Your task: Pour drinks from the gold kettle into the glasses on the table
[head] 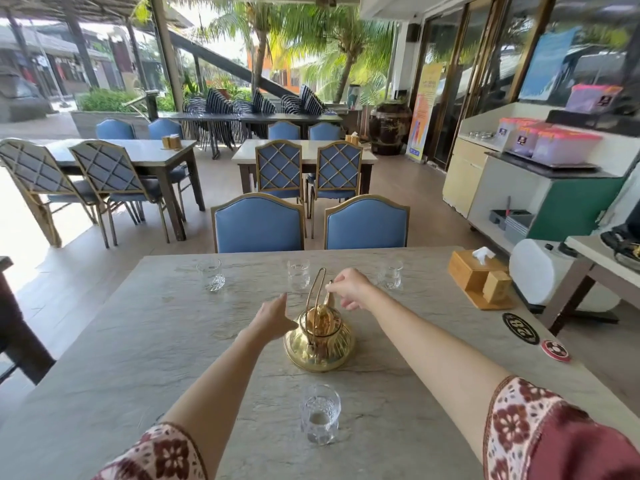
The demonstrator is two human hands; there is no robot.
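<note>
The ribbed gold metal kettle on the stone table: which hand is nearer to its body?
Left. The left hand is open, its fingers at the ribbed gold metal kettle body's left side. The right hand is higher, pinching near the top of the raised handle.

Covered patio lit by daylight, grey stone table (138, 341) in front, blue padded chairs (259, 223) set around tables, stacked chairs (221, 109) behind, glass doors (460, 81) at right, palms (311, 39) seen outside.
</note>
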